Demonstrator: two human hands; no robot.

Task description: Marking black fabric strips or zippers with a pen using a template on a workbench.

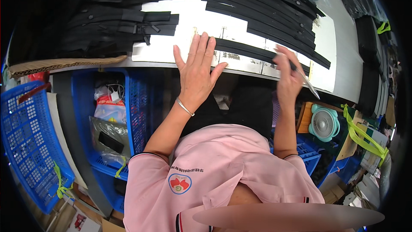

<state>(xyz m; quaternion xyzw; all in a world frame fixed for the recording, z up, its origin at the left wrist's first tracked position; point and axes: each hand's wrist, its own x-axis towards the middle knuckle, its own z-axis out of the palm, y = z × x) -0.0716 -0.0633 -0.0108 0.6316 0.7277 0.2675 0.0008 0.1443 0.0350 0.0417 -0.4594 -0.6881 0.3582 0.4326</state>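
My left hand (pixel 196 75) lies flat with its fingers spread, the fingertips at the left end of a narrow black strip (pixel 244 50). This strip runs rightward along the front of a white board (pixel 156 50) that bears dark marks. Over the strip's right part is my right hand (pixel 290 79), slightly blurred, with its fingers curled round a slim silver pointed tool (pixel 310 87). The tool's tip points down to the right, past the board's edge; its exact kind is unclear. Whether the right fingers also touch the strip cannot be told.
Black strips (pixel 262 13) lie in overlapping rows behind. Black zipper pieces (pixel 124 21) are piled at left. Corrugated cardboard (pixel 68 65) lies along the left table edge. Blue crates (pixel 32 137) stand at lower left; a teal fan (pixel 324 122) sits below the table at right.
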